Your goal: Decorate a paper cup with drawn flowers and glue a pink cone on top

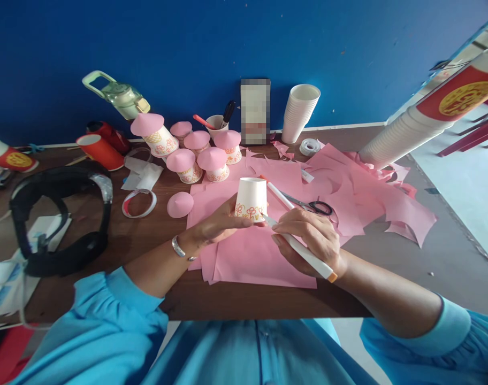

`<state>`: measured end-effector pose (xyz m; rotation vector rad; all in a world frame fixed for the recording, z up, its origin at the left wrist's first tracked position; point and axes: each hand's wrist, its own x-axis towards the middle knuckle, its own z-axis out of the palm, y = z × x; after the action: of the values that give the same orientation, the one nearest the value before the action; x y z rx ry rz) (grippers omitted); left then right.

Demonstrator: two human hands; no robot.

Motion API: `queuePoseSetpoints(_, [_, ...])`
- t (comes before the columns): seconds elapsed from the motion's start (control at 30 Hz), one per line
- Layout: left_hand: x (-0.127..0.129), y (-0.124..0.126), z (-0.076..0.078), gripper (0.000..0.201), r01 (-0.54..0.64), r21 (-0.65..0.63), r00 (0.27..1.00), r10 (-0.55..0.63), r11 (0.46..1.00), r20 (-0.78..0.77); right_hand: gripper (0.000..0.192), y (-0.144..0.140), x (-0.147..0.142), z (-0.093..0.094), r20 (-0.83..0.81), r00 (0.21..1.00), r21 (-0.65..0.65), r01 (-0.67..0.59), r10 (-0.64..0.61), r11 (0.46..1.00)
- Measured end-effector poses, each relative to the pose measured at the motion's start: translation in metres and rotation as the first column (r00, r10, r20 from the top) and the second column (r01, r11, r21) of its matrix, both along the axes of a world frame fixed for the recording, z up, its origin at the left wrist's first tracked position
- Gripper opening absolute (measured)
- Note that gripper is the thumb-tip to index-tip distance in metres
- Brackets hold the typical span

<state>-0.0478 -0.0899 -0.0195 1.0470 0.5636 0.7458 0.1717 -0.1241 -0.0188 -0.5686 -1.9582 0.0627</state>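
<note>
A blue wall backs the brown table (pixel 155 256), where black headphones (pixel 59 219) lie at far left and finished pink-capped cups (pixel 196 158) cluster toward the back, with one loose pink cone (pixel 180 204) just in front of them. The left hand (pixel 218 224) cups an upturned white paper cup (pixel 251 199) over the pink paper sheets (pixel 264 251), fingers wrapped round its base, apparently to steady it (wrist bent inward, a bracelet showing). The right hand (pixel 310 240) pinches a white marker (pixel 304 251), its tip touching the cup's orange pattern. Scissors (pixel 314 205) lie just beyond.
</note>
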Motion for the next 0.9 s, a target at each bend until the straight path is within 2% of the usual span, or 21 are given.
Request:
queuePoseSetpoints(0.13, [-0.004,0.004,-0.012,0.035,0.002,0.026,1.0,-0.002,1.0,-0.006,0.025,0.001,0.002,0.0,0.01,1.0,-0.013,0.007,-0.007,1.0])
queuePoseSetpoints(0.3, [-0.005,0.007,-0.027,0.051,0.033,0.017,0.998,-0.033,0.999,0.048,0.032,0.003,0.004,0.0,0.002,1.0,-0.053,-0.002,0.002,0.999])
queuePoseSetpoints(0.4, [-0.003,0.008,-0.027,0.055,0.038,0.008,0.997,-0.038,0.999,0.061,0.03,0.003,0.003,-0.002,0.002,1.0,-0.054,-0.012,0.012,0.998])
queuePoseSetpoints(0.57, [-0.002,0.006,-0.017,0.065,0.068,0.024,0.998,-0.068,0.997,-0.015,0.027,0.002,0.0,-0.006,0.017,0.998,-0.057,-0.055,0.057,0.997])
queuePoseSetpoints(0.73, [-0.001,0.004,-0.013,0.046,0.056,0.015,0.998,-0.055,0.998,-0.042,0.028,0.003,0.001,-0.004,0.034,0.998,-0.027,-0.042,0.043,0.999])
queuePoseSetpoints(0.9, [-0.003,0.006,-0.026,0.044,0.039,0.017,0.999,-0.039,0.999,-0.002,0.029,0.004,0.001,-0.005,0.026,1.0,-0.037,-0.011,0.012,0.999])
